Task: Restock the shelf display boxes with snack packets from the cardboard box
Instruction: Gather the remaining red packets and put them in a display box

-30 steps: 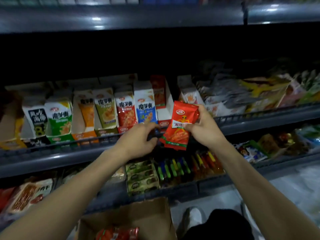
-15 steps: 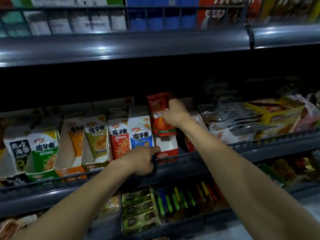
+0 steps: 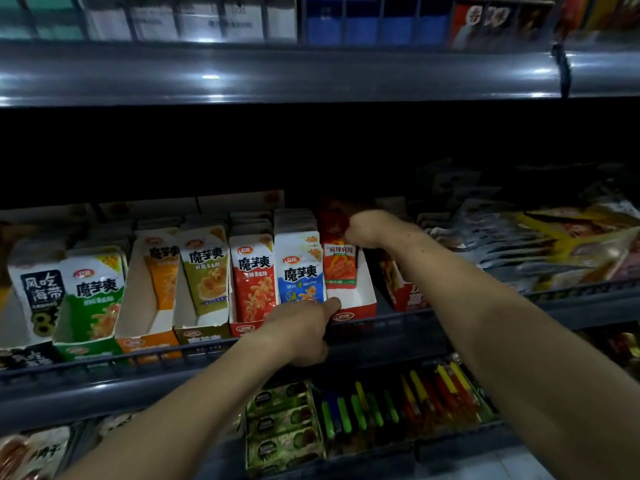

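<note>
A red snack packet [image 3: 340, 265] stands upright in a red-and-white display box [image 3: 363, 299] on the middle shelf. My right hand [image 3: 367, 226] reaches in over the box and grips the packet's top edge. My left hand [image 3: 304, 327] rests on the shelf's front rail, its fingers curled and the thumb touching the box's front lip. To the left stands a row of display boxes filled with blue [image 3: 300, 271], red [image 3: 252, 278], olive [image 3: 206, 271], orange [image 3: 162, 268] and green [image 3: 95, 296] packets. The cardboard box is out of view.
A grey shelf edge [image 3: 277, 74] overhangs above, with boxed goods behind it. Flat snack bags [image 3: 554, 244] fill the middle shelf at right. Below sit green packs [image 3: 282, 427] and several coloured sticks [image 3: 398, 403].
My right hand has carried the red packet up from in front of the shelf and into the red display box. The left hand has moved to the rail at the box's front.
</note>
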The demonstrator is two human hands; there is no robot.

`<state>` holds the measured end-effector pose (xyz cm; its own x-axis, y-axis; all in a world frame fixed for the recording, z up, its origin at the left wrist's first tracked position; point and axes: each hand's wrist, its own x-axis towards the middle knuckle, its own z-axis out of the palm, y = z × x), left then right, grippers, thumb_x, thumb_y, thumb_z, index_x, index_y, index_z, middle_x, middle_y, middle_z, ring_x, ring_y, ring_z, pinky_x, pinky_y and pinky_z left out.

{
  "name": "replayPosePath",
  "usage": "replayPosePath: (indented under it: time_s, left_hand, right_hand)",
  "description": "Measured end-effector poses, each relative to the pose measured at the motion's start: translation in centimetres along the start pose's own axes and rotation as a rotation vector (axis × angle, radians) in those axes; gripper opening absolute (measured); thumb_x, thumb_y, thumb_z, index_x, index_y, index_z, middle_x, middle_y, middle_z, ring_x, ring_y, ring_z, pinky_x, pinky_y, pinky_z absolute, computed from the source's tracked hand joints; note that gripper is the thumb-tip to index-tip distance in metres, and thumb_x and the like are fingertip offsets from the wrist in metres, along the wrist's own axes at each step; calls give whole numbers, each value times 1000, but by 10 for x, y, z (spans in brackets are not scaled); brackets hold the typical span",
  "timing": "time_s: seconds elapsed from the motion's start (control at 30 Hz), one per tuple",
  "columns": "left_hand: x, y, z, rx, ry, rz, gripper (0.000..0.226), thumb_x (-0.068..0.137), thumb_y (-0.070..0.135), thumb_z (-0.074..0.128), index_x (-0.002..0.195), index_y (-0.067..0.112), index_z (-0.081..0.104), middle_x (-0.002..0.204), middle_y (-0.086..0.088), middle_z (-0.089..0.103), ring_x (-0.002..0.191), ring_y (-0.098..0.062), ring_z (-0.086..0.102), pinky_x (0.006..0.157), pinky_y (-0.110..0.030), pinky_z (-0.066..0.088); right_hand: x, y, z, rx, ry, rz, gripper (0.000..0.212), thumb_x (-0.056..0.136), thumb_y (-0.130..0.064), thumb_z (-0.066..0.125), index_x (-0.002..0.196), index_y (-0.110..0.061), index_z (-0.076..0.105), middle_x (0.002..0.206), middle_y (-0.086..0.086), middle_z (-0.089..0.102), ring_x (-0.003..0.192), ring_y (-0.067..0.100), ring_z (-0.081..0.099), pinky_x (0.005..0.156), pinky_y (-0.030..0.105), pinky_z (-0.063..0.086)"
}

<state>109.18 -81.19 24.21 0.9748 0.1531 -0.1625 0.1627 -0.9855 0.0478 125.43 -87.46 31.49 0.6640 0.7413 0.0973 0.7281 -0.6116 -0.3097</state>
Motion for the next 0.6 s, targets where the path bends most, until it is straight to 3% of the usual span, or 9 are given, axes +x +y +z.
replayPosePath:
  time_s: [0.1, 0.2, 0.27, 0.33, 0.37, 0.47, 0.53, 0.6]
  left_hand:
    - [-1, 0, -1, -6, -8, -3, 59, 86, 25, 58, 137, 25, 29, 122, -8, 54, 108, -31, 55, 85, -39, 50]
    - [-1, 1, -2, 4, -1, -2, 52, 85, 25, 58, 130, 23, 33, 119, -9, 55, 105, -32, 56, 81, -38, 49]
    - [-1, 2, -2, 19, 6, -11, 51, 84, 26, 59, 129, 21, 35, 118, -10, 55, 105, -34, 56, 81, -37, 48]
    - [-2, 4, 0, 24, 20, -24, 53, 84, 28, 59, 130, 21, 34, 119, -10, 54, 107, -34, 56, 82, -37, 47]
    - [-3, 5, 0, 24, 24, -28, 54, 84, 28, 60, 131, 22, 33, 120, -10, 54, 108, -34, 55, 83, -37, 46]
    - [-3, 6, 1, 18, 27, -27, 55, 84, 28, 59, 132, 22, 33, 122, -9, 54, 110, -32, 55, 85, -38, 46]
    - [-1, 5, 1, 12, 21, -23, 52, 84, 27, 59, 129, 22, 34, 120, -9, 55, 108, -32, 55, 85, -38, 47]
    - [-1, 4, 2, 11, 15, -26, 50, 83, 26, 59, 127, 22, 35, 118, -8, 55, 107, -31, 55, 85, -38, 48]
  right_hand:
    - [4, -2, 2, -304, -88, -69, 52, 95, -16, 56, 143, -17, 36, 129, 14, 53, 111, 28, 53, 76, 27, 36]
    - [19, 4, 16, -396, 94, -238, 43, 98, -44, 47, 134, -22, 42, 127, 12, 54, 89, 20, 55, 69, 24, 37]
    - [22, 14, 31, -384, 168, -175, 61, 91, -67, 38, 130, -20, 48, 121, 13, 58, 80, 20, 53, 64, 25, 35]
    - [21, 13, 40, -298, 214, -64, 53, 93, -61, 44, 126, -20, 50, 112, 14, 58, 79, 25, 56, 57, 23, 35]
    - [19, 11, 42, -253, 262, -37, 49, 96, -53, 47, 130, -19, 49, 117, 15, 58, 86, 27, 59, 57, 22, 38]
    - [16, 13, 47, -157, 358, -68, 49, 97, -24, 54, 143, -18, 35, 134, 17, 47, 112, 35, 52, 81, 38, 49]
    - [14, 16, 50, -123, 363, -90, 33, 100, -31, 47, 131, -20, 44, 116, 13, 56, 99, 34, 56, 72, 35, 47]
    - [8, 16, 51, -188, 217, -66, 22, 101, -28, 44, 114, -14, 55, 102, 12, 63, 89, 32, 61, 68, 32, 46]
